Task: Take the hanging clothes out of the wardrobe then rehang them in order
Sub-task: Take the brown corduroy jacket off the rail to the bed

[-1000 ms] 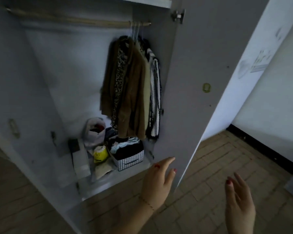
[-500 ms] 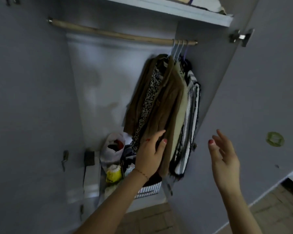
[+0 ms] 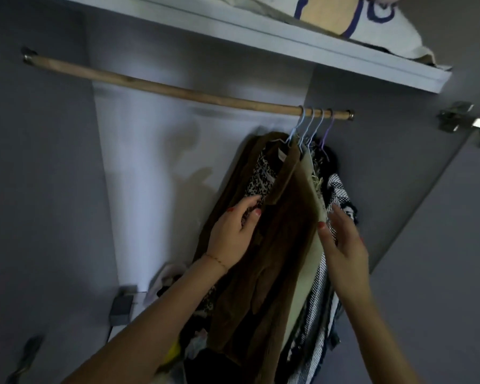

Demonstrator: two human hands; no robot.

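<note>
Hanging at the right end of the wooden rail (image 3: pixel 178 91), the clothes (image 3: pixel 283 231) are bunched together in the centre-right of the frame, their thin hangers (image 3: pixel 312 126) hooked side by side just short of the rail's right bracket. Foremost is a brown jacket (image 3: pixel 263 273) with its collar near the hangers; a leopard-print garment (image 3: pixel 261 178) shows beneath its left lapel, a pale beige piece (image 3: pixel 308 267) lies against its right side, and a black-and-white woven garment (image 3: pixel 338 195) hangs furthest right. The left hand (image 3: pixel 233 231) reaches up from the lower left and rests on the jacket's left front edge, fingers loosely bent with the thumb over the fabric and the fingertips on the leopard print; whether it truly grips the cloth cannot be told. The right hand (image 3: pixel 341 239) comes up from the lower right with fingers straight and together, touching the edge of the beige piece and the woven garment, holding nothing. Below the clothes, at the bottom centre, a dim jumble of items sits on the wardrobe floor, too dark to identify. A grey box (image 3: pixel 121 306) stands lower left beside a light bag (image 3: pixel 164 278). Above the rail, a white shelf (image 3: pixel 261 34) crosses the upper frame, carrying a folded cream cloth with blue lines (image 3: pixel 372 20) in the upper right. A metal hinge (image 3: pixel 466 120) sits on the open door (image 3: pixel 455 245) at the right edge.
</note>
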